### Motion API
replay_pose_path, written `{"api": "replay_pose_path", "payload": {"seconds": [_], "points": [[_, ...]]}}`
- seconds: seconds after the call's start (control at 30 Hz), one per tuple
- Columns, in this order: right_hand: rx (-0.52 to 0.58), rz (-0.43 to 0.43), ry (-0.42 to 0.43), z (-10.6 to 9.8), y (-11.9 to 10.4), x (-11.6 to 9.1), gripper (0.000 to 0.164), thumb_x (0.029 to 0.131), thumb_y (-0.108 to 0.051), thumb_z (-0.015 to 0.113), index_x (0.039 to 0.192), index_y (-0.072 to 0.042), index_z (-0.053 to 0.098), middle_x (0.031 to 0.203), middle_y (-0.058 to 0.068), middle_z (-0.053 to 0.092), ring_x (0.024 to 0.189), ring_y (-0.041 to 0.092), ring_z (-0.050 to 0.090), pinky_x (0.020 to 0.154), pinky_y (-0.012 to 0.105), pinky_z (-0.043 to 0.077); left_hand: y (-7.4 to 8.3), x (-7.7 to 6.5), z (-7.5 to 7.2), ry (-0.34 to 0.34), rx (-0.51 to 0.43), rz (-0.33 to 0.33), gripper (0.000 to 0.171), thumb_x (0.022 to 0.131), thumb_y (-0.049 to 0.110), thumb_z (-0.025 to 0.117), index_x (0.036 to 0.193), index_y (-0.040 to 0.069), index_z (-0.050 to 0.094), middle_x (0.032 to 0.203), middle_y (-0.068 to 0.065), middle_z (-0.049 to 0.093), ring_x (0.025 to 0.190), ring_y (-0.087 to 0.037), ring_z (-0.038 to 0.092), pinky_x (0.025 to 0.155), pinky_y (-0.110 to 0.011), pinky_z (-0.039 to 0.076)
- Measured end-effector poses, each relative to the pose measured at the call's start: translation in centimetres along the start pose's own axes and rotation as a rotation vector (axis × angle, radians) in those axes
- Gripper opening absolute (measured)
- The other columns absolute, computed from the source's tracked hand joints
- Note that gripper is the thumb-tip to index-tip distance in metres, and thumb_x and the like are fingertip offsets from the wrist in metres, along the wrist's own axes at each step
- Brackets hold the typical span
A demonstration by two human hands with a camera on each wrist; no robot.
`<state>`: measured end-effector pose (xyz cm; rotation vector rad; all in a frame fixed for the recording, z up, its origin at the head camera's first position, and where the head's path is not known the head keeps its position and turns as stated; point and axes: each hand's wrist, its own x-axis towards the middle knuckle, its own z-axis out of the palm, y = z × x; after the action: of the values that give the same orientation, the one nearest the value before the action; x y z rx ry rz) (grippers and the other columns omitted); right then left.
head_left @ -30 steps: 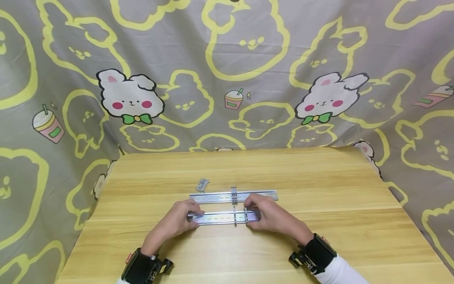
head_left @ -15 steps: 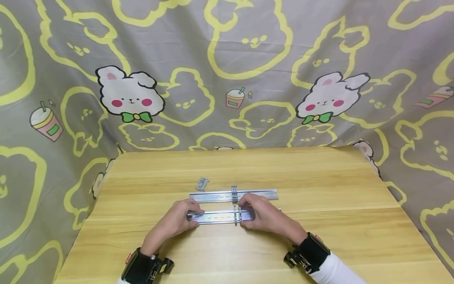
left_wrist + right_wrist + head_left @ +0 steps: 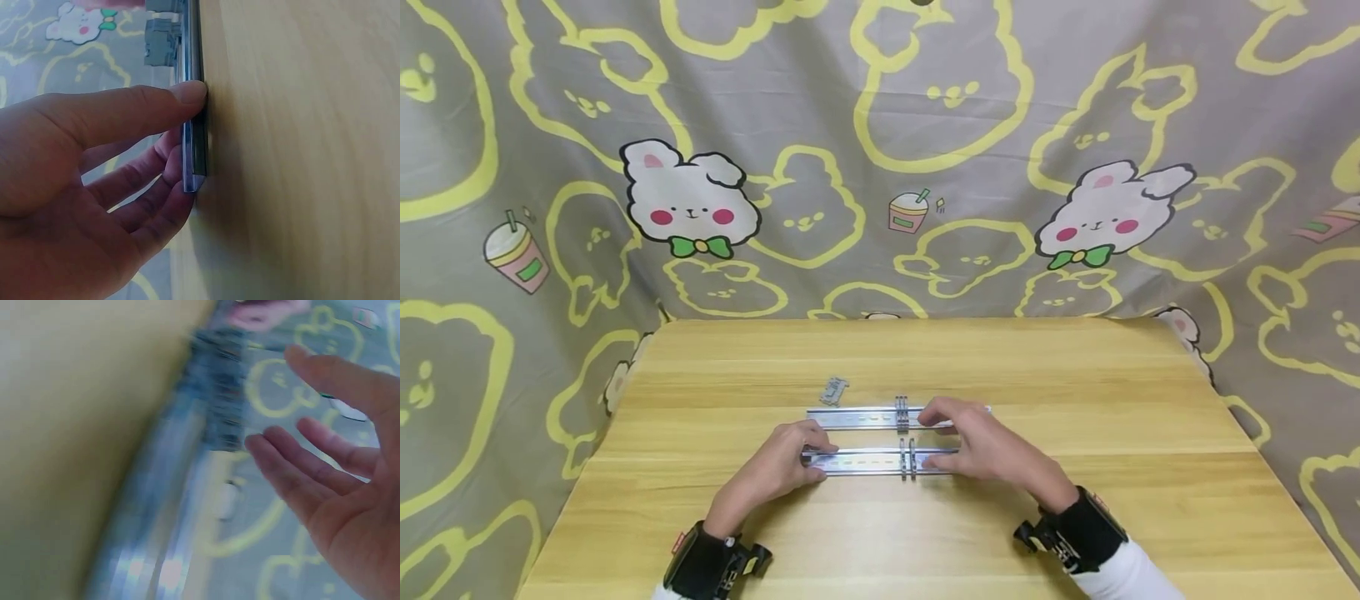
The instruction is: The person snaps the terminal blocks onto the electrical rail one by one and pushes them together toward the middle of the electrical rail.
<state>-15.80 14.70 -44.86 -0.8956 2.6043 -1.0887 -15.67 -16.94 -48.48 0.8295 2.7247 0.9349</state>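
Note:
The near DIN rail point(image 3: 857, 461) lies crosswise on the table, slotted and shiny. My left hand point(image 3: 771, 468) grips its left end; in the left wrist view the thumb is on one edge of the rail point(image 3: 195, 140) and the fingers on the other. Two slim grey terminal blocks point(image 3: 913, 459) sit across this rail, right of its middle, with a narrow gap between them. My right hand point(image 3: 988, 446) is over the rail's right part, thumb and fingers spread, holding nothing. In the blurred right wrist view its fingers stand apart from the terminal blocks point(image 3: 224, 400).
Behind lies a second DIN rail point(image 3: 842, 419), parallel to the first, bearing several terminal blocks point(image 3: 902, 414) set close together. A loose grey terminal block point(image 3: 833, 391) lies flat beyond its left end. A patterned curtain point(image 3: 850, 200) hangs around the wooden table point(image 3: 880, 533).
My right hand slid the right terminal block leftward along the near rail, close to the other one, then let go and moved back to the right. My left hand keeps its grip.

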Motion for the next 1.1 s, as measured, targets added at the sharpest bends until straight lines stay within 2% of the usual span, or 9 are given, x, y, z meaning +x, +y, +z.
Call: {"api": "replay_pose_path", "payload": {"seconds": [0.1,0.23,0.33,0.43,0.57,0.73,0.93,1.1], "points": [[-0.043,-0.015,0.018,-1.4,-1.4,1.6,0.043,0.083,-0.022,0.077,0.119,-0.004,0.061,0.115,0.011,0.067,0.105,0.024,0.064,0.088,0.038,0.056,0.0,0.0,-0.1,-0.002,-0.001,-0.008,0.032,0.068,0.004,0.084,0.100,0.003,0.077,0.096,-0.001,0.068,0.090,-0.019,0.063,0.081,-0.038,0.056],[-0.193,-0.048,-0.011,-1.6,-3.5,5.7,0.042,0.087,-0.021,0.072,0.125,-0.005,0.061,0.118,0.009,0.064,0.107,0.021,0.060,0.089,0.035,0.054,-0.1,-0.1,-0.2,0.000,0.001,-0.011,0.032,0.068,0.002,0.083,0.099,0.002,0.077,0.095,-0.003,0.068,0.089,-0.020,0.063,0.081,-0.039,0.056],[-0.311,-0.044,-0.088,-0.6,-4.6,9.2,0.046,0.089,-0.022,0.070,0.129,-0.003,0.058,0.124,0.011,0.061,0.110,0.023,0.058,0.092,0.035,0.052,-0.3,-0.1,-0.3,-0.005,-0.002,-0.002,0.032,0.068,0.001,0.083,0.099,0.002,0.077,0.094,-0.005,0.068,0.088,-0.021,0.063,0.080,-0.040,0.056],[-0.371,0.003,-0.174,0.8,-5.2,12.3,0.049,0.088,-0.021,0.070,0.130,0.000,0.057,0.127,0.015,0.059,0.110,0.025,0.057,0.092,0.036,0.052,-0.4,-0.2,-0.2,-0.009,-0.006,0.007,0.031,0.068,0.001,0.083,0.099,0.002,0.077,0.094,-0.005,0.068,0.088,-0.021,0.063,0.080,-0.041,0.056],[-0.431,0.069,-0.245,2.7,-5.3,15.3,0.041,0.088,-0.022,0.070,0.121,0.001,0.061,0.112,0.012,0.061,0.097,0.022,0.057,0.081,0.032,0.053,-0.5,-0.1,0.0,-0.004,-0.014,0.020,0.030,0.069,0.001,0.083,0.098,0.002,0.077,0.094,-0.006,0.068,0.089,-0.022,0.063,0.081,-0.041,0.056],[-0.467,0.141,-0.260,4.3,-5.4,17.2,0.026,0.084,-0.028,0.074,0.093,-0.006,0.061,0.086,0.004,0.057,0.081,0.019,0.053,0.067,0.030,0.049,-0.5,-0.2,0.2,0.002,-0.013,0.031,0.030,0.068,0.001,0.082,0.098,0.001,0.077,0.094,-0.006,0.069,0.090,-0.022,0.063,0.082,-0.042,0.056],[-0.505,0.252,-0.258,5.5,-5.7,18.2,0.019,0.081,-0.020,0.074,0.085,-0.011,0.058,0.083,0.001,0.055,0.076,0.017,0.053,0.062,0.028,0.047,-0.2,0.0,0.1,0.009,-0.016,0.039,0.030,0.068,0.001,0.082,0.098,0.001,0.077,0.094,-0.007,0.069,0.091,-0.022,0.063,0.084,-0.043,0.055],[-0.556,0.238,-0.234,6.2,-5.7,18.6,0.012,0.082,-0.012,0.070,0.079,-0.012,0.059,0.074,0.001,0.054,0.066,0.017,0.053,0.053,0.027,0.043,-0.2,0.0,0.0,0.016,-0.011,0.049,0.030,0.068,0.001,0.083,0.097,0.000,0.077,0.093,-0.006,0.069,0.090,-0.021,0.063,0.082,-0.042,0.056]]}}
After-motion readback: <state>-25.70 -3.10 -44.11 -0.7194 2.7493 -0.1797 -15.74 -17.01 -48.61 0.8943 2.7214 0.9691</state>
